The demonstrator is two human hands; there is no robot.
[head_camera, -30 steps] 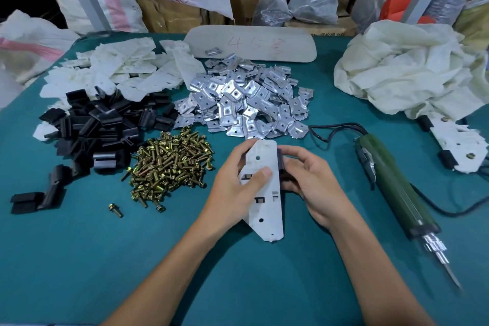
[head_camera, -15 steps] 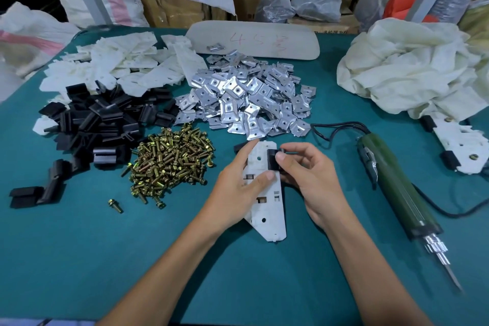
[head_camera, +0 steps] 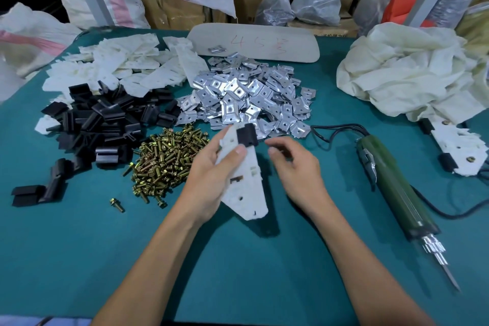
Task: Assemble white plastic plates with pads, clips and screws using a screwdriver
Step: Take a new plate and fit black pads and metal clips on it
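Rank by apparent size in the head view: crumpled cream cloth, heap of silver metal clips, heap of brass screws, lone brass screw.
1. crumpled cream cloth, cut off by the frame edge and only slightly ahead of the clips
2. heap of silver metal clips
3. heap of brass screws
4. lone brass screw

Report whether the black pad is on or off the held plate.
On: black pad wraps the top edge of the white plate in the left hand.

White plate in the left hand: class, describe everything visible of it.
The white plate is long, flat, tapered matte plastic with small holes and rectangular slots. A black pad sits over its far end. The left hand grips it, thumb on its face, tilted above the teal table. The right hand hovers beside it.
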